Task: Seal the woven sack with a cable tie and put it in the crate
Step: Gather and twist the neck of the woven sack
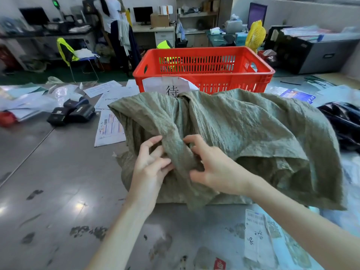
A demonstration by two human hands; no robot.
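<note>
A crumpled olive-green woven sack (243, 125) lies on the grey table in front of me, its loose cloth spread wide. My left hand (150, 168) and my right hand (212, 166) pinch a gathered fold of the sack between them, near its front. Behind the sack stands a red slatted plastic crate (202, 67) with a white paper label on its near wall; I see nothing inside it. A thin black strip that may be a cable tie (290, 83) lies on the table to the right of the crate, away from both hands.
Papers and shipping labels (109, 129) litter the table left and right. Black handheld printers (72, 114) sit at the left, a black plastic bag (344, 121) at the right edge. A person stands at desks far behind, near a chair.
</note>
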